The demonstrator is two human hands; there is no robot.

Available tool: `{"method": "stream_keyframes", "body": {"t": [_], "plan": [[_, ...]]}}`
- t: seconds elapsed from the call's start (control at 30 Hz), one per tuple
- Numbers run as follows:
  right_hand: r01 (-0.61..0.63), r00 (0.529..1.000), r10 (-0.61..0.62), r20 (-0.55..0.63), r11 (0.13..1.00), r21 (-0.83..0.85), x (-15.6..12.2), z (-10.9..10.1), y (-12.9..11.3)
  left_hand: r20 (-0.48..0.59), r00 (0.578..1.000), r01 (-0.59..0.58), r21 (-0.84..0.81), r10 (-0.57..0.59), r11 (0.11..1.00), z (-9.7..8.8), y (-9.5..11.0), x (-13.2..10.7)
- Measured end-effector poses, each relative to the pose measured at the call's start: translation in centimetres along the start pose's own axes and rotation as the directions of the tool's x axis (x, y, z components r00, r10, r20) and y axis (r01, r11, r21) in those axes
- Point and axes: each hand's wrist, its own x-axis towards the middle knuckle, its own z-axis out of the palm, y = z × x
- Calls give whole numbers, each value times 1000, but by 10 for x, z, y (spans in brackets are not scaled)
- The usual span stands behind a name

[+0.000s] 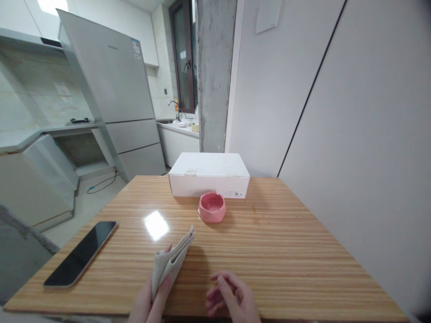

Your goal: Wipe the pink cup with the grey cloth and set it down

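Note:
A folded light grey cloth [171, 260] stands up at a slant above the near part of the table, gripped by my left hand [151, 298]. My left thumb presses on its near face, and a fingertip shows behind it. To the right, my right hand [232, 296] hovers over the table's near edge, its fingers loosely curled and slightly apart, with nothing visible in them. A pink faceted bowl [213, 214], resembling an ashtray, sits beyond both hands.
A white box [208, 185] stands at the table's far edge, right behind the bowl. On the left lies a dark-screened phone [82, 255]. The wood-grain table [286, 251] has a white wall on its right. A fridge [107, 80] stands beyond, at left.

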Motion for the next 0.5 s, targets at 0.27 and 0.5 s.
{"method": "stream_keyframes", "body": {"t": [0.27,0.5], "plan": [[-345,933,225,280,779,524,-2,-36,-44,606,608,-546,-150,513,824,83,47,34],[-60,937,248,-246,808,587,6,-65,-71,206,952,-231,-4,227,973,69,53,123]]}}
